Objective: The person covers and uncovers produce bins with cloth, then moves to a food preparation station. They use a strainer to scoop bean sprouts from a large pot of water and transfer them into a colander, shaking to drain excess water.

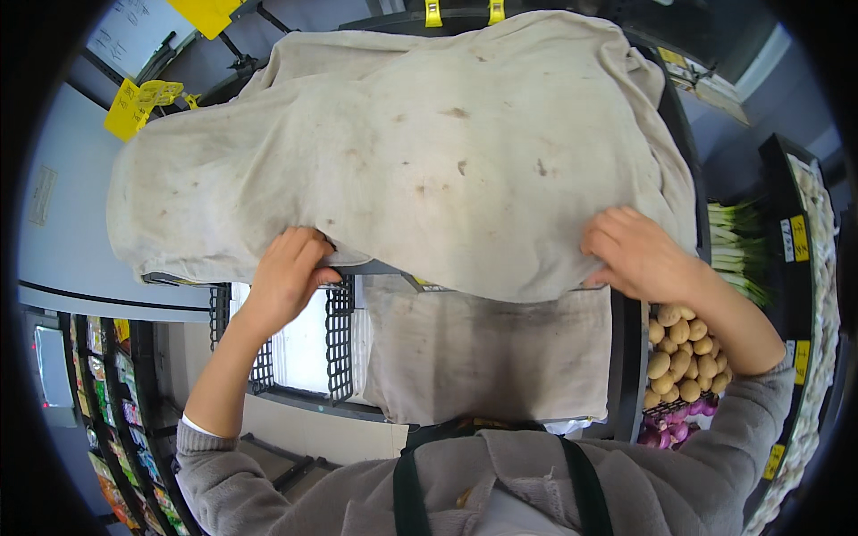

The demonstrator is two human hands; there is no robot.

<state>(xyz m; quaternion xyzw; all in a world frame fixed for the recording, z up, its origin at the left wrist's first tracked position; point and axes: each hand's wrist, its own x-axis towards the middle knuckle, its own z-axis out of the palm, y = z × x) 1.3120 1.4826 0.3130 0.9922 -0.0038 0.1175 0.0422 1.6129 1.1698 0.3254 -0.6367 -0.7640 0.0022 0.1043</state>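
Note:
A stained beige cloth point(436, 147) lies draped in folds over the upper level of a black display rack. My left hand point(293, 271) grips its front edge near a gap where the dark shelf edge point(379, 266) shows. At the right, my right hand point(633, 258) pinches the same cloth close to its front corner. The cloth hides whatever is under it. Below, a second, greyer cloth point(482, 355) covers the lower level, nearest my body.
Black mesh baskets point(340, 345) stand at the lower left, beside a white panel point(301, 352). To the right are potatoes point(680, 358), red onions point(667, 429) and green onions point(730, 248). Packaged goods point(131, 409) fill a shelf at far left. Yellow clips point(434, 13) hang along the back.

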